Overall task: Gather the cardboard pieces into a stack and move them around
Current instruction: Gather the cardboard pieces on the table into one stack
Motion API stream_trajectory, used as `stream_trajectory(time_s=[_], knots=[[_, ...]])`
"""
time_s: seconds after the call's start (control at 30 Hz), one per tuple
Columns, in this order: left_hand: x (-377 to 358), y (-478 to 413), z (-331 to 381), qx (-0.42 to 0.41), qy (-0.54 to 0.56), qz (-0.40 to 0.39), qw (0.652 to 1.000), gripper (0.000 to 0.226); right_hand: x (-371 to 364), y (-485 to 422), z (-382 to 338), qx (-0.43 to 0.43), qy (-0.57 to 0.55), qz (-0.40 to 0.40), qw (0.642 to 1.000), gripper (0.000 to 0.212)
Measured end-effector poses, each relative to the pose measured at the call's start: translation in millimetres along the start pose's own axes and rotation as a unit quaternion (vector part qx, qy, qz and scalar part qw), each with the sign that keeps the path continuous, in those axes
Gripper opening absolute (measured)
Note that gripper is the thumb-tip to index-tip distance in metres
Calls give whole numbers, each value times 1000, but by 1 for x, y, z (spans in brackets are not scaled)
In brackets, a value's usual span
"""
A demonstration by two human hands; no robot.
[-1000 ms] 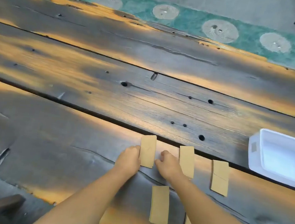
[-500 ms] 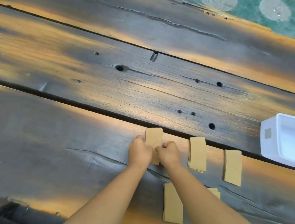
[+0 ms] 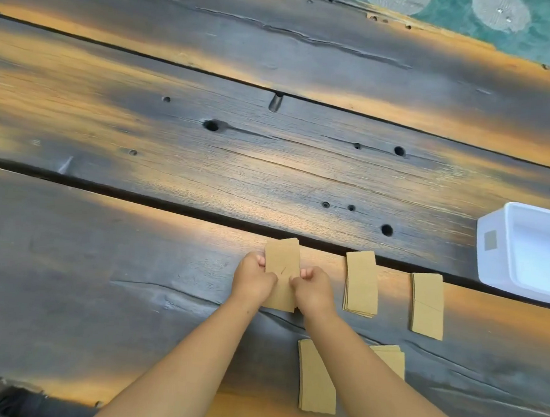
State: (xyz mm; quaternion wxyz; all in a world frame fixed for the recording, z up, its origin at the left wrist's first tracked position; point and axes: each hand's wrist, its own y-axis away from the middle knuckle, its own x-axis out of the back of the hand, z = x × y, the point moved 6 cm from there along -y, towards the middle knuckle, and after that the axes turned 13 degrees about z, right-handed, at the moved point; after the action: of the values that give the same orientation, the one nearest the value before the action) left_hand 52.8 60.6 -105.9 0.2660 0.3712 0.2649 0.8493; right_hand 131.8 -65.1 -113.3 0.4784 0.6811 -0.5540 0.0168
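Three dark scorched planks form table (image 3: pixel 161 298), holes and cracks throughout; teal patterned floor (image 3: pixel 543 38) beyond. Left hand (image 3: pixel 252 280) and right hand (image 3: pixel 311 288) pinch cardboard stack (image 3: pixel 282 261) from both sides, near plank gap. White tub (image 3: pixel 493 255) at right edge.

Left hand (image 3: pixel 252 278), right hand (image 3: pixel 311 288) pinch tan rectangular cardboard stack (image 3: pixel 281 264) on dark weathered plank table (image 3: pixel 131 263); white plastic tub (image 3: pixel 533 251) at right.

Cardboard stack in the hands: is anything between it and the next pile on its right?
Nothing visible. Both hands, left and right, hold the cardboard stack, and only bare wooden table lies between it and the neighbouring pile.
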Motion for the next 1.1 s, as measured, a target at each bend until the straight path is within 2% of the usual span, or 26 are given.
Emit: stream_trajectory(time_s=[0.1,0.2,0.3,0.37,0.47,0.57,0.67,0.8,0.97,1.1], knots=[[-2,9,3,27,50,-46,997,24,16,2,-2,-10,-51,-39,998,18],[-3,23,11,51,124,-109,985,20,34,7,-5,-13,-97,-98,990,11],[-7,40,18,71,208,-168,961,25,46,18,-12,-10,-134,-183,974,12],[-11,53,19,91,259,-178,945,29,50,29,-14,-4,-147,-228,963,11],[-20,66,19,132,328,-199,914,32,56,39,-16,-2,-179,-255,950,10],[-34,83,20,161,346,-248,891,33,67,39,-11,29,-149,-243,958,8],[-47,94,20,159,330,-267,891,32,79,31,0,86,-64,-197,974,7],[-65,98,21,149,292,-237,914,25,94,16,13,137,1,-138,981,14],[-81,85,24,148,296,-166,929,20,123,-13,26,103,16,-79,991,19],[-91,76,29,116,195,-131,965,25,147,-39,25,86,-10,-36,996,17]])
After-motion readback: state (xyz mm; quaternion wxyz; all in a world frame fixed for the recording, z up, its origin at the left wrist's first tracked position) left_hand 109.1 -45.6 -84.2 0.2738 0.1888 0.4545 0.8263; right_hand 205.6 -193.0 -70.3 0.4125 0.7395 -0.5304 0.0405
